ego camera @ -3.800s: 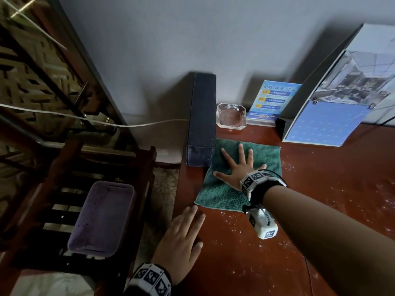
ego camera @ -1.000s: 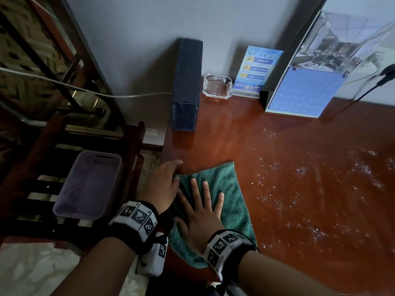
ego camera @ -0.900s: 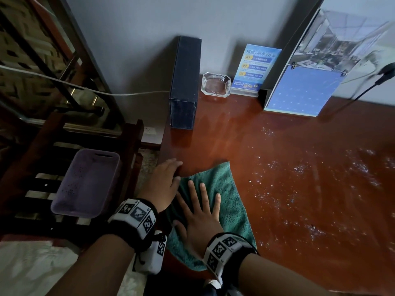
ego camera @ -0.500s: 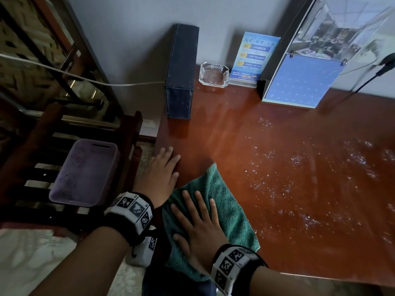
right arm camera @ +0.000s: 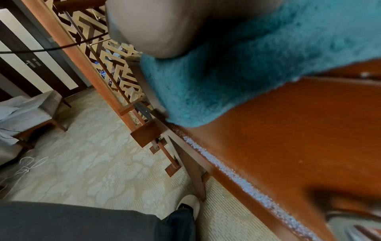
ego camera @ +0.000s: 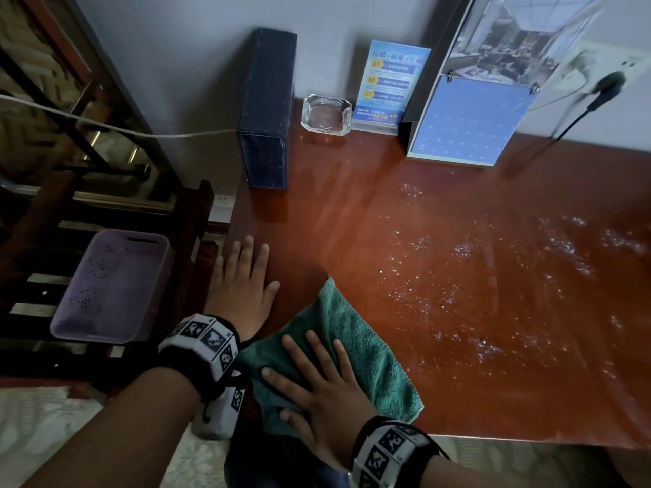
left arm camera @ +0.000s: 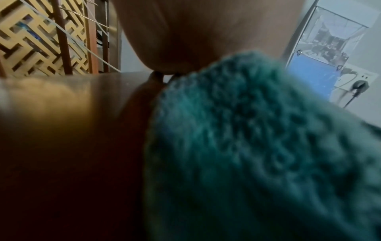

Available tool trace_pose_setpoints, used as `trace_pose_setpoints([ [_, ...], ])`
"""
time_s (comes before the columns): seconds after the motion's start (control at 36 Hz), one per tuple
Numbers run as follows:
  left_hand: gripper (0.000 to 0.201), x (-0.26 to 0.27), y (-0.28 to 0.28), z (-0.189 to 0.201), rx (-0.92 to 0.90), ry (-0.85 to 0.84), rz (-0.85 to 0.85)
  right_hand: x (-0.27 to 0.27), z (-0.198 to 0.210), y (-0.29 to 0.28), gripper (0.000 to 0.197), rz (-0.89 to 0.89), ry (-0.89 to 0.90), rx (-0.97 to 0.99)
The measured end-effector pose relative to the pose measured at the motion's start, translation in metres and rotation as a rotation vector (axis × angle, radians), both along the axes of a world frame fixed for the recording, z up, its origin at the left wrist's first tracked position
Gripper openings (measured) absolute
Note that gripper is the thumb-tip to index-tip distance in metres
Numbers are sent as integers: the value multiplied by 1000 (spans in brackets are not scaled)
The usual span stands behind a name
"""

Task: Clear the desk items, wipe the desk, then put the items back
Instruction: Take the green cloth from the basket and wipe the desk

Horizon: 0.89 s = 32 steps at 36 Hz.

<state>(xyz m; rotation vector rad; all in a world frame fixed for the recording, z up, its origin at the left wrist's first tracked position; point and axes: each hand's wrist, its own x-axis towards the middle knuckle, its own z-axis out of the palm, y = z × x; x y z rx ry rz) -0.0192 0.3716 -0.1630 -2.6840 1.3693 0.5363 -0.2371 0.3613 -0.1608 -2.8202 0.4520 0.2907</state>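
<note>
While the right hand [ego camera: 322, 392] lies flat on the green cloth [ego camera: 359, 332], fingers spread and palm bearing down, the cloth sits at the near left corner of the desk [ego camera: 352, 213], with part of it hanging over the front edge. The flat palm appears meant to keep the whole cloth in contact for wiping; nothing is pinched. The left hand [ego camera: 243, 287] rests just beside the cloth on the left margin of the desk, fingers straight and slightly apart, holding nothing. It is judged to be bracing the person.

Right of the cloth, white specks [ego camera: 458, 248] are scattered across the middle and right of the surface. The right wrist view shows a line of white granules [right arm camera: 237, 176] along the front edge. The strip near the hands looks free of them, so wiping is judged part done.

Four items stand along the back wall, out of the wiping path: a dark box [ego camera: 267, 107], a glass ashtray [ego camera: 327, 114], a blue sign card [ego camera: 389, 88] and a calendar [ego camera: 468, 125]. Whether they were cleared and returned cannot be told.

Containers:
- The ashtray shows nothing inside.
- The dark box is shut, so its contents are hidden.
- A purple basket [ego camera: 109, 287] sits on a slatted wooden rack [ego camera: 31, 276] left of the desk, with no contents visible.
</note>
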Motion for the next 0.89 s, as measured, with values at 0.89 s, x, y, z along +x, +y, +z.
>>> trace_pose_setpoints([
  [0.89, 66, 0, -3, -5, 79, 44, 11, -38, 6, -82, 51, 138, 128, -166],
])
